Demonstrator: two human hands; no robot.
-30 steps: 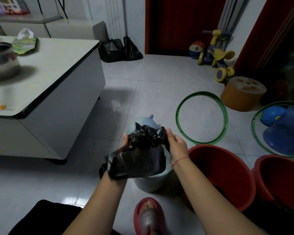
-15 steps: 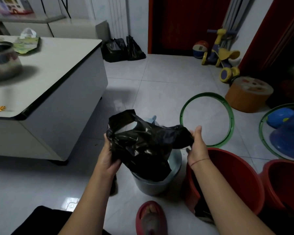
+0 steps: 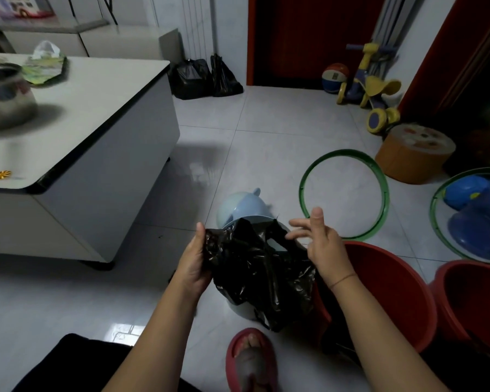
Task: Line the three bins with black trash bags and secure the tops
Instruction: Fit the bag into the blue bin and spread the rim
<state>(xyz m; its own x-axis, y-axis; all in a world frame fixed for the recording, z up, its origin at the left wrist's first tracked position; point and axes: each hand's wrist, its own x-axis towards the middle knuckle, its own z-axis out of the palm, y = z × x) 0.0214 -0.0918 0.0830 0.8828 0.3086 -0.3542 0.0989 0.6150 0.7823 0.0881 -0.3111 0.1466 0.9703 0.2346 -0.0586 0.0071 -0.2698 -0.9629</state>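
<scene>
black bag held over the pale blue bin

the left hand (image 3: 194, 264) grips the left edge of a black trash bag (image 3: 260, 275), thumb on top and fingers curled under the film. the right hand (image 3: 321, 246) is released, its fingers spread and nearly straight at the bag's upper right corner; whether the fingertips touch the plastic cannot be told. a thin thread circles that wrist.

the bag is thin, glossy and heavily crinkled, bunched in uneven folds, with a cut-out handle loop showing near its top. it hangs above and in front of a small round pale blue bin (image 3: 236, 308) of smooth plastic, covering most of the mouth. a domed blue lid (image 3: 238, 206) with a small ear-like tab sits just behind the bin.

just beside the bin, to the right, stands a wide round red bucket (image 3: 388, 287) with smooth matte walls, and a second red bucket (image 3: 478, 304) stands next to that one. two flat green hoops (image 3: 385, 199) (image 3: 434, 213) lie on the glossy white floor tiles beyond them; the farther-right hoop rings a blue plastic shape (image 3: 475, 222).

a foot in a red rubbery slipper (image 3: 249, 360) rests below the bin. on the left is a white table (image 3: 102, 108) with a black edge, bearing a blurred steel pot (image 3: 6, 94).
</scene>
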